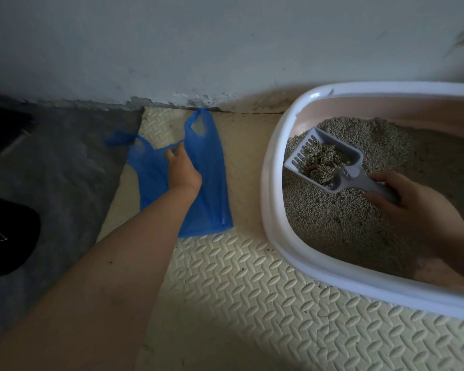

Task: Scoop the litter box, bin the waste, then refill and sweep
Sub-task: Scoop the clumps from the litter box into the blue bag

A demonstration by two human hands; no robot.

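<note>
A white-rimmed litter box [272, 183] with pink inner walls sits at the right, filled with grey litter [332, 218]. My right hand [405, 202] grips the handle of a grey slotted scoop [351, 162], which holds a clump of litter above the box's left end. A blue plastic bag [209, 183] lies flat on the mat to the left of the box. My left hand [181, 167] rests on the bag, fingers pinching at its mouth edge between the two handles.
A cream embossed foam mat [252, 303] covers the floor under the bag and box. A grey mat [65, 170] lies to the left with a black object [6, 236] on it. A pale wall [198, 49] stands close behind.
</note>
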